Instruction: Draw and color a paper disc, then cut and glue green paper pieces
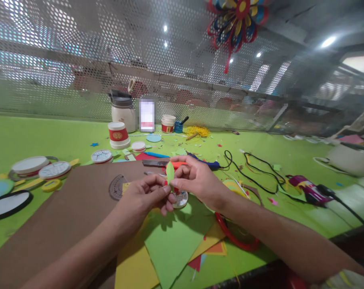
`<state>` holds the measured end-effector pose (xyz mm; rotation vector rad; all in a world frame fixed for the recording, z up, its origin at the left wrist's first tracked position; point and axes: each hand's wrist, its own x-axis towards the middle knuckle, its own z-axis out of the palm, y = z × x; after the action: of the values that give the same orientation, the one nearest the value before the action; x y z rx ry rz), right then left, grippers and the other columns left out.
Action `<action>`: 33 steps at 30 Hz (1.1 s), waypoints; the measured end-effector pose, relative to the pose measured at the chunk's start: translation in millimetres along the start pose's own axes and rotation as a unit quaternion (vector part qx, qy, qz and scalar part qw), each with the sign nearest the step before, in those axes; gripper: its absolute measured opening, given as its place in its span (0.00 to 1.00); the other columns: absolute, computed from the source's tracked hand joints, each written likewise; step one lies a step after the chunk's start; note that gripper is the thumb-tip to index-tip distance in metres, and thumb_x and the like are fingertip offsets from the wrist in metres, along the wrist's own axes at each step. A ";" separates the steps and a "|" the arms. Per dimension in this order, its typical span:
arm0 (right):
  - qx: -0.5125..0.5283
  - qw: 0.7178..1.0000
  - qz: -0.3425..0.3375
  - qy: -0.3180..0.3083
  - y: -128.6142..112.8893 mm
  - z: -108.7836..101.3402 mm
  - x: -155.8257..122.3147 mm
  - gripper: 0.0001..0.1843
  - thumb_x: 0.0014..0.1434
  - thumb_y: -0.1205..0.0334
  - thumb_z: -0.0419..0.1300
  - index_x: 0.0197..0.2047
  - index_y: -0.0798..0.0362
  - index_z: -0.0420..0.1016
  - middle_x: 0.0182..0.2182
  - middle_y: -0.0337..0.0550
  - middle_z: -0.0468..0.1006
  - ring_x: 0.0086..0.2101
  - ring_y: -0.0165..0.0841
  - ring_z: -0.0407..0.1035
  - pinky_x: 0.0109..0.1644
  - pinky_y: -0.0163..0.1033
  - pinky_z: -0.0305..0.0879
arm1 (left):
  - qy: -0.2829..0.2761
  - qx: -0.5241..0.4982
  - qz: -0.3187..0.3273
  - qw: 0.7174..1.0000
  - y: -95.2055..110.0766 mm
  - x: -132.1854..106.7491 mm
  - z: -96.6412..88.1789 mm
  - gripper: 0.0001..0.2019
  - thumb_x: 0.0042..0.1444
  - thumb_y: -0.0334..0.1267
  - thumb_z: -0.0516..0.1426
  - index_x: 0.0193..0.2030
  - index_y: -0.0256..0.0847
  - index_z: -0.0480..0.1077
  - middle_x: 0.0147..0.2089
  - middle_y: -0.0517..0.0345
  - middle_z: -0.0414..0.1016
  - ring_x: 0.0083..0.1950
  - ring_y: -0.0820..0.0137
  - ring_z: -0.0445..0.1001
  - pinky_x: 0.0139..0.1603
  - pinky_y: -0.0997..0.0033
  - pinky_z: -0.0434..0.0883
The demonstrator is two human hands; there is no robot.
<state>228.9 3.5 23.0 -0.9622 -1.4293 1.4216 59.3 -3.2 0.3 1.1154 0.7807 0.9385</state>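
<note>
My left hand (153, 192) and my right hand (197, 176) meet in the middle of the view. Between their fingertips stands a small light-green paper leaf (170, 172) with bits of red at its base. Both hands are closed, thumbs and fingers pinching near the leaf's lower end. Just behind and below the fingers lies a small round white disc (181, 199) with markings, partly hidden. Beyond the hands are a cutter knife (154, 163) and something orange. A clear protractor (117, 186) rests left of my left hand. Green paper sheets (177, 241) lie beneath.
A brown board (79, 200) covers the left front. Round discs (55, 170) lie at the left. Paper cups (118, 134), a jug (123, 112) and a blue jar (178, 127) stand at the back. A corded purple tool (310, 190) and black cable lie right, with a red ring (234, 237) nearer.
</note>
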 end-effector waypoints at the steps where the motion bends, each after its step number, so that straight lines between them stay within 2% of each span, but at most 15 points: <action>1: 0.006 1.000 0.001 0.002 0.6 0.1 0.3 0.25 0.49 0.72 0.64 0.51 0.53 0.65 0.26 0.29 0.72 0.25 0.25 0.67 0.33 0.34 0.65 | 0.001 0.001 0.002 1.000 -0.2 0.2 -0.1 0.13 0.48 0.42 0.68 0.29 0.37 0.71 0.25 0.56 0.79 0.24 0.72 0.75 0.23 0.77 0.70; 6: 0.025 1.000 -0.004 0.007 5.1 0.0 1.2 0.27 0.45 0.69 0.68 0.49 0.53 0.66 0.25 0.28 0.71 0.25 0.25 0.66 0.34 0.34 0.63 | 0.007 0.002 -0.010 1.000 1.0 0.4 2.3 0.12 0.48 0.40 0.67 0.28 0.37 0.70 0.25 0.56 0.79 0.24 0.72 0.75 0.24 0.77 0.70; 10: 0.029 1.000 -0.007 0.010 5.6 0.0 1.1 0.26 0.45 0.69 0.67 0.48 0.53 0.67 0.24 0.28 0.71 0.25 0.25 0.65 0.34 0.34 0.64 | 0.006 -0.005 -0.011 1.000 2.1 -0.4 2.1 0.07 0.51 0.37 0.64 0.30 0.36 0.72 0.27 0.54 0.80 0.25 0.72 0.75 0.26 0.77 0.71; 14: 0.013 1.000 0.011 0.006 2.8 -1.4 1.4 0.21 0.52 0.69 0.64 0.49 0.55 0.67 0.24 0.30 0.72 0.24 0.25 0.66 0.32 0.34 0.64 | 0.001 -0.010 -0.016 1.000 1.6 -0.3 0.0 0.06 0.52 0.35 0.63 0.31 0.36 0.72 0.27 0.52 0.80 0.25 0.71 0.76 0.25 0.77 0.71; 17: 0.020 0.999 0.024 0.019 -2.1 -6.1 2.2 0.13 0.60 0.63 0.60 0.48 0.55 0.69 0.25 0.34 0.73 0.24 0.26 0.67 0.31 0.34 0.65 | 0.004 -0.024 -0.018 1.000 1.9 0.4 -0.5 0.06 0.52 0.35 0.63 0.32 0.36 0.71 0.27 0.51 0.80 0.25 0.71 0.76 0.25 0.77 0.70; 21: -0.021 0.999 0.008 0.047 -8.4 -17.9 1.7 0.09 0.60 0.61 0.62 0.44 0.55 0.72 0.29 0.39 0.75 0.30 0.27 0.71 0.36 0.34 0.67 | 0.005 -0.045 -0.018 0.999 3.0 -0.3 0.0 0.07 0.52 0.36 0.63 0.32 0.36 0.70 0.28 0.50 0.80 0.26 0.71 0.76 0.26 0.77 0.71; 23: -0.052 0.998 0.013 0.016 -9.1 -22.7 -1.1 0.12 0.60 0.60 0.62 0.46 0.55 0.72 0.31 0.40 0.76 0.29 0.28 0.71 0.34 0.35 0.68 | -0.003 -0.056 -0.010 0.998 3.2 -1.4 0.0 0.07 0.53 0.36 0.63 0.32 0.36 0.69 0.29 0.50 0.80 0.26 0.71 0.76 0.27 0.76 0.71; 25: -0.095 0.994 0.036 -0.041 -9.0 -24.6 -6.7 0.14 0.60 0.58 0.62 0.47 0.56 0.72 0.30 0.39 0.76 0.25 0.26 0.69 0.29 0.34 0.66 | -0.015 -0.063 -0.004 0.998 3.1 -2.4 -0.6 0.08 0.54 0.36 0.63 0.32 0.36 0.69 0.28 0.51 0.80 0.26 0.72 0.75 0.27 0.76 0.71; 28: -0.176 0.977 0.057 -0.111 -14.4 -26.0 -19.4 0.11 0.58 0.57 0.64 0.36 0.58 0.77 0.20 0.35 0.72 0.18 0.22 0.60 0.22 0.31 0.56 | -0.008 -0.076 0.004 0.997 2.7 -2.0 -2.7 0.07 0.55 0.35 0.62 0.33 0.36 0.69 0.28 0.52 0.79 0.25 0.73 0.74 0.26 0.78 0.70; 31: -0.187 0.974 0.014 -0.131 -31.7 -39.2 -30.5 0.12 0.57 0.56 0.65 0.28 0.56 0.77 0.15 0.33 0.68 0.17 0.23 0.57 0.21 0.31 0.53 | 0.025 -0.093 0.010 0.995 2.9 0.4 -5.6 0.06 0.56 0.34 0.61 0.34 0.37 0.67 0.27 0.55 0.78 0.24 0.75 0.72 0.24 0.80 0.68; 33: -0.188 0.976 -0.068 -0.088 -45.2 -57.4 -31.8 0.12 0.59 0.55 0.62 0.29 0.53 0.78 0.19 0.37 0.73 0.18 0.26 0.61 0.23 0.34 0.59 | 0.041 -0.096 0.010 0.995 3.5 1.9 -6.7 0.06 0.57 0.34 0.61 0.34 0.38 0.66 0.26 0.55 0.77 0.23 0.76 0.72 0.23 0.81 0.67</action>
<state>295.9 -10.4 63.9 -0.9647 -1.9067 1.1809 53.3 1.7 1.8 0.9239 0.7306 1.0587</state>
